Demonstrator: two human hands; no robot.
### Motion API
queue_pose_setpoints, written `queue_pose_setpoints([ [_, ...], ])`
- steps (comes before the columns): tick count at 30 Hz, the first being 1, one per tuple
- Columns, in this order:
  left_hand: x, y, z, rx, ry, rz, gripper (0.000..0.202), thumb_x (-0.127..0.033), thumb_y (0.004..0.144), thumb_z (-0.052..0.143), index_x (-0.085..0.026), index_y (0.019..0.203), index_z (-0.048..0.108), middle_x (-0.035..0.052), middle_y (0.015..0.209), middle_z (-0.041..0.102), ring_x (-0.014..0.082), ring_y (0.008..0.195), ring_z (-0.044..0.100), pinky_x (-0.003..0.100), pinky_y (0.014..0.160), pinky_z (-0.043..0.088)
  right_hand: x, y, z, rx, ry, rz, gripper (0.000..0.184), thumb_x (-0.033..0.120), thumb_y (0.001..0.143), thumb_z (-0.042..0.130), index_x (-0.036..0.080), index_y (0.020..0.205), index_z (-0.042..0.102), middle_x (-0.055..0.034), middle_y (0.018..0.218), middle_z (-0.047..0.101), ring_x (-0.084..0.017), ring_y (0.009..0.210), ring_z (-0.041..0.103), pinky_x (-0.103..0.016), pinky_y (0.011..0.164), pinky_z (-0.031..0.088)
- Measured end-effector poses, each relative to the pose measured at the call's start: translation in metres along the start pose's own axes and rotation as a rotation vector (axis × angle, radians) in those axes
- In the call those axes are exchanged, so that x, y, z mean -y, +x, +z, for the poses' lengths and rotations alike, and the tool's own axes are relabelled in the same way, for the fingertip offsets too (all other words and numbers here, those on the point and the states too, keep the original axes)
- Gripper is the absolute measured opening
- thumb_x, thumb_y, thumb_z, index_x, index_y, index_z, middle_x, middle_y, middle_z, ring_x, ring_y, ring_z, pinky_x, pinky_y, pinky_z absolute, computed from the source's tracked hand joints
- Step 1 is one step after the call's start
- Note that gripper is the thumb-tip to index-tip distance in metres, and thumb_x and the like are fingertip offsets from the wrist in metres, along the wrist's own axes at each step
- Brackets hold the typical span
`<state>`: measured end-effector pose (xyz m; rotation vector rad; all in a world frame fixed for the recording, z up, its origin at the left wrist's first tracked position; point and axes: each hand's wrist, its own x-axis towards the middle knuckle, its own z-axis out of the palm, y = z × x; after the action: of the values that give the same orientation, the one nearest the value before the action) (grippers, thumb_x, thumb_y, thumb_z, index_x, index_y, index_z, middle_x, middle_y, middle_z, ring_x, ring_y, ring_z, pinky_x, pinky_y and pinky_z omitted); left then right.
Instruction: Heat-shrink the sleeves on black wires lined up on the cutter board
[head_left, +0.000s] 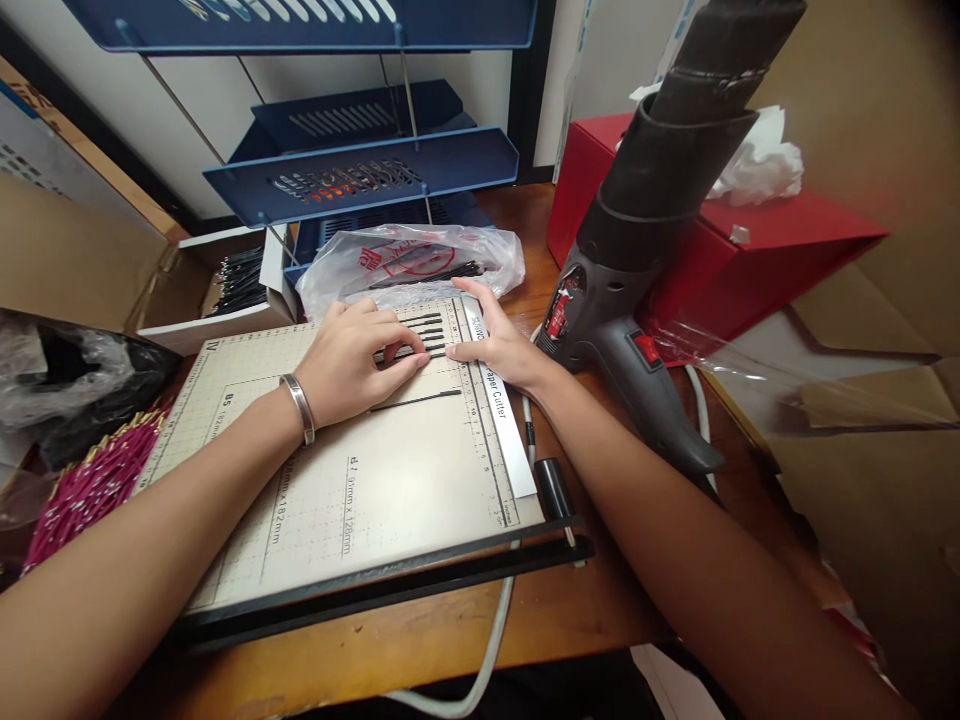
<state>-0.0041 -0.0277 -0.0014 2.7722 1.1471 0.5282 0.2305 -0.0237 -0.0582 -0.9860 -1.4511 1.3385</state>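
A cream paper cutter board (427,480) with printed grid lines lies on the wooden table. Several thin black cords (430,334) with thicker ends lie side by side on it, pointing right. My left hand (360,355), with a metal bracelet at the wrist, rests on the board, thumb and forefinger pinched on one of these cords. Nearer me, a single black cord (420,399) lies apart. My right hand (495,340) leans on the board's right edge by a white ruler strip (506,430), fingers apart, its thumb tip close to the cord ends.
A black heat gun (630,260) stands at right before a red box (780,225). Behind the board lie a clear plastic bag (337,265) and a blue tiered rack (360,175). A box of black cords (240,280) and bundled magenta cords (97,480) sit left.
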Motion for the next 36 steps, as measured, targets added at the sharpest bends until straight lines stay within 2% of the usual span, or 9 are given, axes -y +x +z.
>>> queue_pose_setpoints([
  [5,0.000,0.000,0.000,0.000,-0.009,-0.004,0.029,-0.045,0.100,0.063,-0.025,0.088,0.079,0.0040,0.075,0.071,0.0246,0.080,0.057,0.043,0.082,0.034,0.001,0.000,0.000,0.003,0.002,0.004,0.103,0.031,0.058,0.082,0.033,0.154,0.045,-0.0058,0.175,0.039,-0.036,0.163,0.038,-0.058,0.141,0.028],
  [11,-0.001,0.001,0.000,0.005,0.008,-0.008,0.028,-0.045,0.100,0.063,-0.025,0.088,0.079,0.0037,0.074,0.070,0.0251,0.081,0.057,0.042,0.081,0.034,0.002,-0.001,0.001,-0.027,-0.016,0.021,0.097,0.031,0.060,0.079,0.035,0.152,0.048,-0.0036,0.174,0.042,-0.037,0.163,0.037,-0.060,0.141,0.025],
  [18,-0.001,0.001,0.000,0.005,0.016,-0.006,0.028,-0.044,0.100,0.064,-0.025,0.088,0.080,0.0036,0.072,0.068,0.0242,0.078,0.055,0.041,0.080,0.034,0.001,0.000,0.001,-0.024,-0.002,0.038,0.100,0.030,0.059,0.079,0.034,0.155,0.048,-0.0042,0.176,0.039,-0.038,0.164,0.036,-0.061,0.140,0.029],
  [23,-0.002,0.000,-0.001,-0.010,0.003,0.002,0.030,-0.044,0.100,0.062,-0.024,0.089,0.081,0.0042,0.074,0.069,0.0239,0.078,0.055,0.041,0.080,0.034,0.001,0.000,0.002,-0.030,0.009,0.035,0.100,0.030,0.059,0.076,0.031,0.155,0.046,-0.0064,0.175,0.040,-0.035,0.164,0.036,-0.057,0.140,0.027],
  [27,-0.005,-0.002,-0.007,-0.039,-0.059,0.054,0.030,-0.042,0.100,0.062,-0.022,0.087,0.081,0.0047,0.074,0.070,0.0236,0.077,0.054,0.040,0.080,0.034,0.001,0.000,0.002,-0.042,0.001,0.031,0.098,0.029,0.059,0.075,0.030,0.152,0.047,-0.0075,0.171,0.045,-0.035,0.162,0.040,-0.054,0.140,0.027],
  [32,-0.008,-0.005,-0.013,0.065,-0.162,0.183,0.025,-0.042,0.099,0.069,-0.024,0.088,0.082,0.0020,0.074,0.069,0.0225,0.079,0.054,0.040,0.082,0.032,-0.001,0.001,0.001,-0.044,0.002,0.020,0.095,0.029,0.059,0.076,0.032,0.150,0.049,-0.0057,0.172,0.044,-0.035,0.161,0.040,-0.054,0.140,0.028],
  [36,-0.008,-0.005,-0.012,0.102,-0.166,0.237,0.023,-0.043,0.098,0.072,-0.025,0.089,0.081,0.0014,0.076,0.071,0.0227,0.082,0.055,0.040,0.082,0.030,-0.005,0.001,0.001,-0.052,0.052,0.008,0.096,0.029,0.058,0.077,0.032,0.150,0.049,-0.0057,0.171,0.046,-0.035,0.161,0.042,-0.054,0.140,0.030],
])
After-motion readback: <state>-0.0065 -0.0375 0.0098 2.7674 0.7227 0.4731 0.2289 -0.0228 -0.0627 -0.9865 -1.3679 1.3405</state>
